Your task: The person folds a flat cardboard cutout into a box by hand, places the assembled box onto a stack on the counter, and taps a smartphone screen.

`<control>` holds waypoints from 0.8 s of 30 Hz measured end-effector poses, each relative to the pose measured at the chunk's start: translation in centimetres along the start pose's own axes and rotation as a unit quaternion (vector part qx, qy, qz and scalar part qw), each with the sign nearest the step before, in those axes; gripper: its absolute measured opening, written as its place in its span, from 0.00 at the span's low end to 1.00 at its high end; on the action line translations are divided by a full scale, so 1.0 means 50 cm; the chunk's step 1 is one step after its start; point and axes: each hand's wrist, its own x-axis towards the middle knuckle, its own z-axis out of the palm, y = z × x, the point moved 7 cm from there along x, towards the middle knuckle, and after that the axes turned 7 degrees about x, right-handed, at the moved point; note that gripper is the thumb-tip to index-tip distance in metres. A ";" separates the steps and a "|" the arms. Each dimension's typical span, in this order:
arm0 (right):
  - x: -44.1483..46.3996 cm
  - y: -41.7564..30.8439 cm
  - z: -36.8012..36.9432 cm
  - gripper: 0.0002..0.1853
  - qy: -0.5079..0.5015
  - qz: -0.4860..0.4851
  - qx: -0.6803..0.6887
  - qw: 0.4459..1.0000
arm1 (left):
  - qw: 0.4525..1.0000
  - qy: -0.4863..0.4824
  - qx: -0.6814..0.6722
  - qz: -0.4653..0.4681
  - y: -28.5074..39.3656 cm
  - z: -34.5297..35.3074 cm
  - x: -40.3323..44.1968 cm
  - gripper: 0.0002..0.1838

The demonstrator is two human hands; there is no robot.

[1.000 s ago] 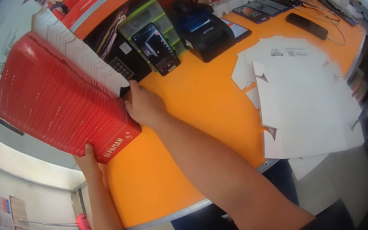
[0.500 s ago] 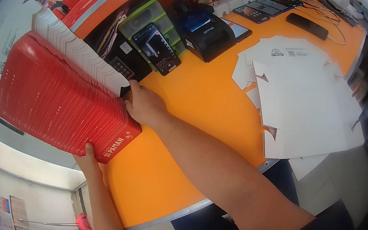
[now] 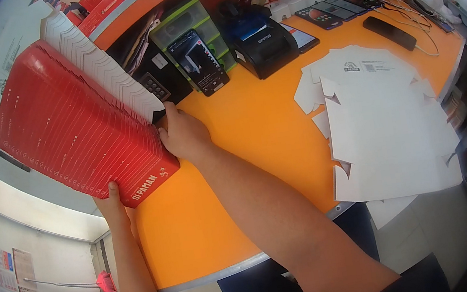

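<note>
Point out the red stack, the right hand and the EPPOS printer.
Red stack (image 3: 78,123): head view, middle of its layered red face.
Right hand (image 3: 187,131): head view, back of the hand.
EPPOS printer (image 3: 262,40): head view, black casing, around the lettering.

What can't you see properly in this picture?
All in the head view:
- Left hand: most of its fingers are hidden behind the red stack.
- Red stack: its fine print is too small to read.
- Upright phone: the little words on its screen are too small.
- Lower white sheets: mostly covered by the top white sheet.
- Red boxes up high: cut off by the top edge.
</note>
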 end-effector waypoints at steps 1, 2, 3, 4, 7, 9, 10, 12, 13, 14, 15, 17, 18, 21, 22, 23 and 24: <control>0.000 0.000 0.000 0.30 -0.002 0.001 0.001 1.000 | 1.000 0.003 0.001 -0.002 0.000 0.000 0.000 0.52; 0.000 0.000 0.000 0.30 -0.004 0.003 0.002 1.000 | 1.000 0.000 -0.002 -0.004 0.000 0.000 0.000 0.52; 0.000 0.001 0.000 0.30 -0.007 0.004 0.003 1.000 | 1.000 -0.002 -0.004 -0.006 -0.001 0.000 0.000 0.52; 0.000 0.001 0.000 0.30 -0.004 0.002 0.003 1.000 | 1.000 -0.004 -0.006 -0.008 -0.002 0.000 0.000 0.52; -0.001 -0.001 -0.001 0.31 -0.001 0.001 0.004 1.000 | 1.000 -0.006 -0.015 -0.005 -0.013 -0.002 0.004 0.52; -0.001 0.000 -0.001 0.31 -0.003 0.003 0.006 1.000 | 1.000 -0.003 -0.020 -0.003 -0.014 -0.002 0.004 0.53; -0.001 -0.001 -0.001 0.31 -0.003 0.002 0.006 1.000 | 1.000 -0.002 -0.022 -0.002 -0.013 -0.003 0.003 0.53; 0.000 -0.001 0.000 0.31 -0.002 0.000 0.006 1.000 | 1.000 0.002 -0.023 -0.005 -0.008 -0.001 0.002 0.53; 0.000 0.000 0.000 0.31 -0.002 0.001 0.004 1.000 | 1.000 0.003 -0.023 -0.007 -0.007 -0.001 0.001 0.53; 0.001 0.001 0.001 0.31 -0.002 0.002 0.003 1.000 | 1.000 0.003 -0.021 -0.008 -0.007 -0.001 0.001 0.53; 0.000 0.000 0.000 0.31 -0.002 0.003 0.002 1.000 | 1.000 0.002 -0.019 -0.009 -0.008 -0.001 0.002 0.52; 0.000 -0.001 -0.001 0.31 -0.004 0.007 -0.002 1.000 | 1.000 0.001 -0.019 -0.009 -0.009 -0.001 0.003 0.52; -0.001 -0.001 -0.001 0.31 -0.005 0.010 -0.003 1.000 | 1.000 0.001 -0.020 -0.009 -0.009 0.000 0.003 0.52; -0.001 -0.001 0.000 0.31 -0.006 0.004 0.000 1.000 | 1.000 -0.002 -0.016 -0.007 -0.006 0.000 0.003 0.52; 0.000 -0.001 0.000 0.31 -0.005 0.003 0.000 1.000 | 1.000 -0.003 -0.014 -0.006 -0.005 0.000 0.003 0.52; 0.000 0.000 0.001 0.31 -0.003 0.002 0.000 1.000 | 1.000 -0.001 -0.014 -0.006 -0.006 -0.001 0.003 0.52; 0.001 0.000 0.002 0.31 -0.002 0.001 -0.001 1.000 | 1.000 0.001 -0.013 -0.006 -0.008 -0.001 0.003 0.52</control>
